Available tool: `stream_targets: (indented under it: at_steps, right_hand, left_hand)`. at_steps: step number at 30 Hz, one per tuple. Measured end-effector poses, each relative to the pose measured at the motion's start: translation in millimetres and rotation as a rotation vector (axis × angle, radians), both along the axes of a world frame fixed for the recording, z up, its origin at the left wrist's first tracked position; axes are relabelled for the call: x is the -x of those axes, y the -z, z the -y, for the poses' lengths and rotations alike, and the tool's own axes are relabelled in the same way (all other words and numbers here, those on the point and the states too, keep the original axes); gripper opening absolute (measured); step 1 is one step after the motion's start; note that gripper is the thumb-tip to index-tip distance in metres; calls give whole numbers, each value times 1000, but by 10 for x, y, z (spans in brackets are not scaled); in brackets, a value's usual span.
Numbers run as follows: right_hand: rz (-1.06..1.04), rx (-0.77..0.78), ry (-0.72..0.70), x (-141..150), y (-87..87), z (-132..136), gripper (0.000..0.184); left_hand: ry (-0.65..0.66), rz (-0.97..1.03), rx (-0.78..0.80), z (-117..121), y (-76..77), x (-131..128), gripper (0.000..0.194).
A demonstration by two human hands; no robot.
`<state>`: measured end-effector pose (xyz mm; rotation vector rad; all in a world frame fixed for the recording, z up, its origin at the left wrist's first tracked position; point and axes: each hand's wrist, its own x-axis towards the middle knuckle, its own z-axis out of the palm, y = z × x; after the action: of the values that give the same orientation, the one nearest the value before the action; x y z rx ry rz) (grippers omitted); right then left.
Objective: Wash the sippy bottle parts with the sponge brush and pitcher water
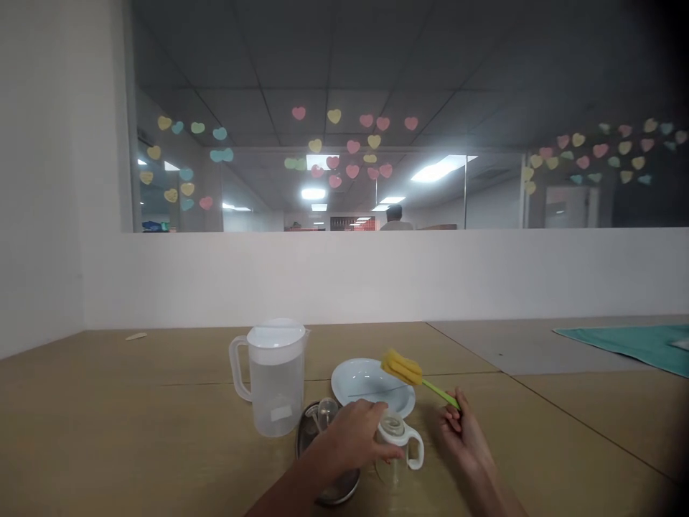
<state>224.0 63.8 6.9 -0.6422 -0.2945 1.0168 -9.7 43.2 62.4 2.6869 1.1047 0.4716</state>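
Observation:
My left hand is closed around the near side of a clear glass jar that has a white collar and a white side handle. The jar's mouth is uncovered and faces up. In my right hand is a bottle brush with a yellow sponge head and a green handle. Its head points left, above the edge of a pale bowl. An oval metal tray lies beneath my left forearm and is partly hidden by it. On the tray rests a small clear part.
A lidded translucent pitcher stands to the left of the tray. A teal cloth lies at the far right of the brown table. Behind the table rises a white wall with a window above; a person shows beyond the glass.

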Motion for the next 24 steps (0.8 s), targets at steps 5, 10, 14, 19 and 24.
stream_targets:
  at_steps: [5, 10, 14, 19, 24]
  right_hand:
    - [-210, -153, -81, -10, -43, 39, 18]
    - [-197, -195, -127, 0, -66, 59, 20]
    - [-49, -191, -139, 30, -78, 54, 27]
    - [82, -128, -85, 92, -115, 60, 32]
    - [161, -111, 4, 108, -142, 83, 37]
  left_hand:
    - [136, 295, 134, -74, 177, -108, 47]
    - [186, 628, 252, -157, 41, -60, 46]
    - [136, 823, 203, -230, -129, 55, 49]
    - [-48, 743, -149, -300, -209, 204, 54]
    - [-93, 569, -309, -290, -182, 197, 54]
